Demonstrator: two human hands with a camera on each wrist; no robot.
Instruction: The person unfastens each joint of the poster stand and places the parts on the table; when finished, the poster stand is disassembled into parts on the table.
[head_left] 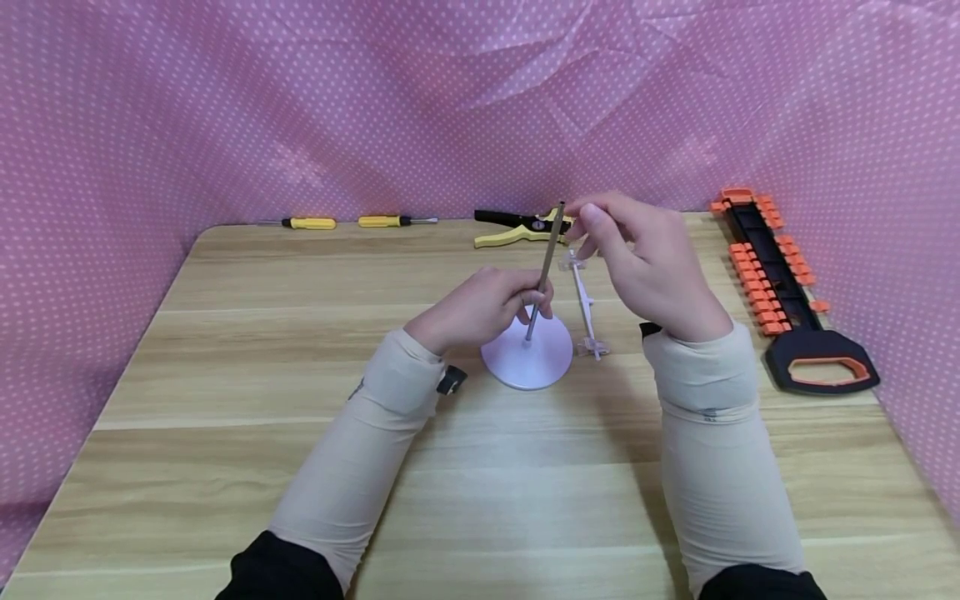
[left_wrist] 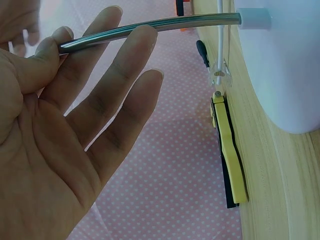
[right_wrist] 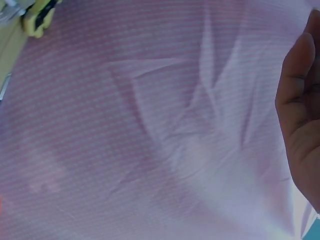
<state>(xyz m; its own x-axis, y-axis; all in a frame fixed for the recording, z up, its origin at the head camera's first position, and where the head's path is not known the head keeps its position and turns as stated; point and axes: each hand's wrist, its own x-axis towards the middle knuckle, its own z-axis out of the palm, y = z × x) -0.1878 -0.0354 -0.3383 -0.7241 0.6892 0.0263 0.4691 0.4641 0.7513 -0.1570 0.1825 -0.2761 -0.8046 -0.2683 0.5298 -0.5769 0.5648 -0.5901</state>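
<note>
A slim metal rod (head_left: 552, 247) stands slightly tilted, its lower end in the white collar of a round white base (head_left: 527, 367). My left hand (head_left: 491, 307) pinches the rod; in the left wrist view the thumb and index finger hold it near its end, and the other fingers (left_wrist: 112, 95) are extended. My right hand (head_left: 656, 262) hovers beside the rod's top end, fingers loosely bent, with nothing visible in them. Only part of that hand (right_wrist: 302, 115) shows in the right wrist view. Just right of the base lies a thin white bar (head_left: 583, 300) with clear plastic end pieces.
Yellow-and-black pliers (head_left: 510, 236) lie behind the rod. Two yellow screwdrivers (head_left: 311, 223) are at the table's back left edge. A black tool rack (head_left: 821, 358) with orange clips stretches along the right side. Pink dotted cloth (head_left: 375, 108) hangs around the wooden table (head_left: 247, 358).
</note>
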